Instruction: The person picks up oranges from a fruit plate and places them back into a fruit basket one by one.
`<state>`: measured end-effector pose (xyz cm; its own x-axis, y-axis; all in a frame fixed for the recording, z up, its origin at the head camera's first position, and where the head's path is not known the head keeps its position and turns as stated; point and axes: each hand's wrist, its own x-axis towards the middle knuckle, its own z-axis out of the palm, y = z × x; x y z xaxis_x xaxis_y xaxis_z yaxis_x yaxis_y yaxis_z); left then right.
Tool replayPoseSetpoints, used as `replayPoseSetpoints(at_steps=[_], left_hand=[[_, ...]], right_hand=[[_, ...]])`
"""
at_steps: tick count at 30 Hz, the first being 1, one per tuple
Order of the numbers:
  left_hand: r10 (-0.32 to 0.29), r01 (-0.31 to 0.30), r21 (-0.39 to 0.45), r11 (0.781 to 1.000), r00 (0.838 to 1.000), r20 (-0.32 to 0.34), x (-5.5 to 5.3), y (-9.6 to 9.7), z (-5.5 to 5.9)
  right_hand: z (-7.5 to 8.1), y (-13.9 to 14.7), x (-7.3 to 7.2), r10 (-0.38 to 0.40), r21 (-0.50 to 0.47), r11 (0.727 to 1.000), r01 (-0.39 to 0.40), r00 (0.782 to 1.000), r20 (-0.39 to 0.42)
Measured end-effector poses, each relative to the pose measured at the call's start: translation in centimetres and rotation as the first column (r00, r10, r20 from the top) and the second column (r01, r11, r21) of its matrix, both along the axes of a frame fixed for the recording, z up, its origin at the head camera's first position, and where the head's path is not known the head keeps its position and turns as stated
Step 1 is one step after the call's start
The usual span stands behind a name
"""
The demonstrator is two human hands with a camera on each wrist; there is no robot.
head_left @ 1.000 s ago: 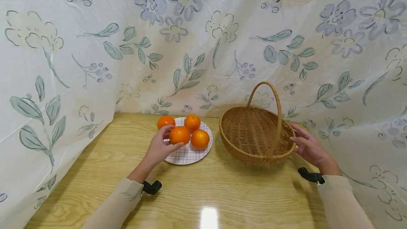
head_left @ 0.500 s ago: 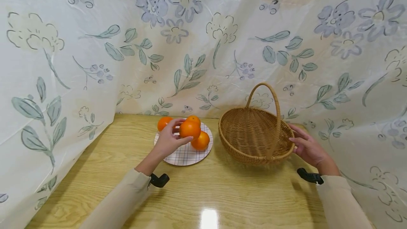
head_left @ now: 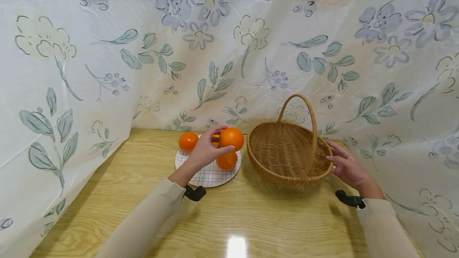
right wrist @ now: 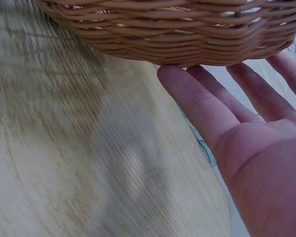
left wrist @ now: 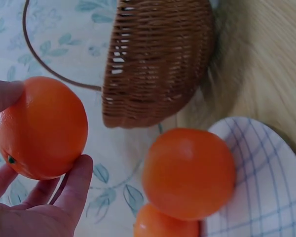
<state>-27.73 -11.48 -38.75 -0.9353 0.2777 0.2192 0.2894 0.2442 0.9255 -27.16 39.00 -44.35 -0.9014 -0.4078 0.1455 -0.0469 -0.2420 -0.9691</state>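
My left hand (head_left: 206, 149) grips an orange (head_left: 231, 138) between thumb and fingers, raised above the plate's right side. In the left wrist view, the held orange (left wrist: 44, 128) shows a small green stem end. Below it, a round plate (head_left: 211, 179) with a blue grid pattern carries more oranges: one at the front right (head_left: 227, 161), another at its left edge (head_left: 188, 142), and one mostly hidden behind the hand. My right hand (head_left: 353, 170) touches the right side of a wicker basket (head_left: 258, 166); its straight fingertips rest on the weave in the right wrist view.
The basket's tall arched handle (head_left: 311, 118) rises over its bowl. A flower-patterned cloth (head_left: 215, 71) hangs close behind and along both sides of the wooden table (head_left: 272, 222). Black wrist cameras (head_left: 195, 193) sit at both cuffs.
My left hand has lifted the orange off the plate and carried it up and to the right, toward the basket. My right hand and the basket stay in place.
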Motion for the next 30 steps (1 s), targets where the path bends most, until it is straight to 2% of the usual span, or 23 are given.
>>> replayPoseSetpoints(at_steps=[19,30], left_hand=[[-0.07,0.07,0.015,0.997,0.997,0.016,-3.3,5.7,2.5],[-0.113,0.108,0.086,0.99,0.992,0.051,-5.0,9.6,3.2]], right_hand=[[0.0,0.8,-1.7,0.04,0.009,0.999,-0.04,0.999,0.013],[-0.2,1.0,-2.7,0.051,0.011,0.999,-0.051,0.999,0.003]])
